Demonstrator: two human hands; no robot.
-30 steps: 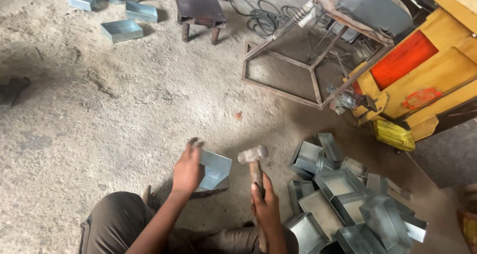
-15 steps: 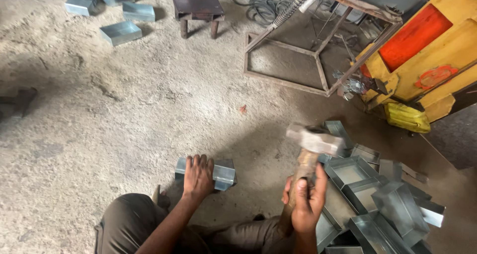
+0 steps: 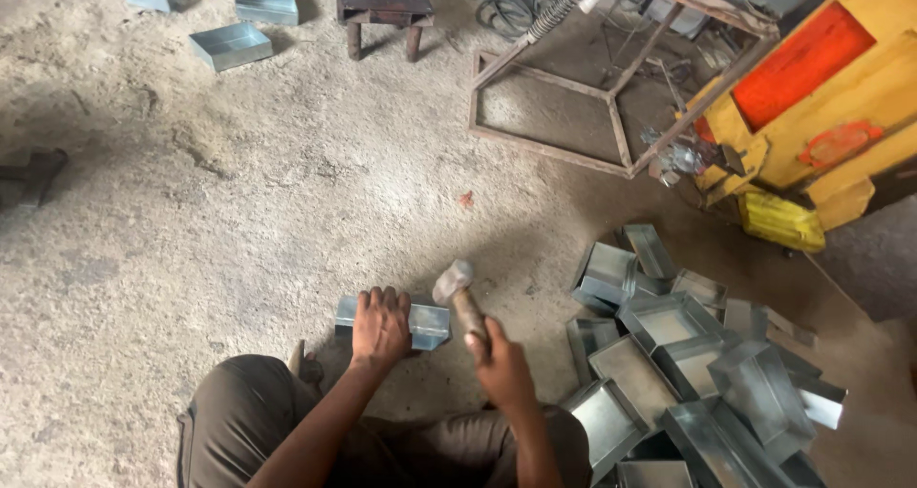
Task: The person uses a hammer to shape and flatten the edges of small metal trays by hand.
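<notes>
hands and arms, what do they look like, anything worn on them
Both the left hand and the right hand are bare: no gloves, and no rings, watch or bands that show. The forearms are bare too, with no sleeves in view. The trousers are dark olive-brown.
</notes>
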